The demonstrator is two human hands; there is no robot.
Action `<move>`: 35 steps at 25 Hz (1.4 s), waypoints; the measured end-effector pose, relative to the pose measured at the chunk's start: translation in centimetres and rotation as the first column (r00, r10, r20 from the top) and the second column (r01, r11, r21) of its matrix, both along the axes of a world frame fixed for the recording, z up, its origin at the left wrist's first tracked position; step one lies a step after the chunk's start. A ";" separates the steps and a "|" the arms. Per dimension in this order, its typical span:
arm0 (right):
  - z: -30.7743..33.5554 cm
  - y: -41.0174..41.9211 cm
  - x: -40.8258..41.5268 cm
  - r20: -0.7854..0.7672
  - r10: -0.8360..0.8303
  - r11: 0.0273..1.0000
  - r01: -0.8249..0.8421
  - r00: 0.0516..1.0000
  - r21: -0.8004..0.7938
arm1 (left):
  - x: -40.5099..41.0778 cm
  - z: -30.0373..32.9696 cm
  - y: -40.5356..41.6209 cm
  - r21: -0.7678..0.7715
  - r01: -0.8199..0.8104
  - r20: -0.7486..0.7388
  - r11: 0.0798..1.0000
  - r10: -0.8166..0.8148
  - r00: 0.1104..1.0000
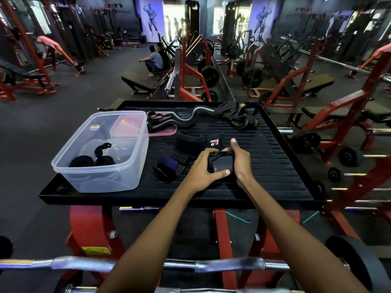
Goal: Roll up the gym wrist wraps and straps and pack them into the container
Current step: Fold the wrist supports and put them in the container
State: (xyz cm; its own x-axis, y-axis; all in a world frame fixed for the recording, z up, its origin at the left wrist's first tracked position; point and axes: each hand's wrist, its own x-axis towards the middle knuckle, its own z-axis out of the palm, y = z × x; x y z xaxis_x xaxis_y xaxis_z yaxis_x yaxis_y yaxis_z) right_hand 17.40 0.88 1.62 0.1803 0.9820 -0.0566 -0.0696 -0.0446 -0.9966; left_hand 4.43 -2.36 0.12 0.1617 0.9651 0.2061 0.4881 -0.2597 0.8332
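1. Left hand [203, 166] curled round a black wrist wrap [220, 166] near the middle of the black ribbed worktop [275, 166], thumb laid across the near face of the roll, fingers over its top edge
2. Right hand [240, 160] clasping the same wrap from the right side, index finger stretched forward past the roll, palm pressed against it; both grips narrow and holding the wrap between them
3. Just beyond the hands: a black wrap with a red and white label [213, 141], lying flat and unrolled
4. Left of the hands: a blue and black wrap [167, 166], loose on the worktop, just beside the left hand
5. Far edge of the worktop: long grey-striped straps [186, 117] stretched sideways, and a tangle of black and olive straps [243, 120] to their right
6. Clear plastic container [99, 153] on the left part of the worktop, lidless, with two black rolled wraps [93, 160] in its near end
7. Pink lid [163, 131] flat behind the container, partly under the grey-striped straps
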 end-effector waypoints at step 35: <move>-0.1 -0.8 0.8 -0.260 0.362 0.927 -0.319 0.895 0.195 | 0.0 0.4 0.8 -0.088 -0.090 0.488 0.992 0.122 0.864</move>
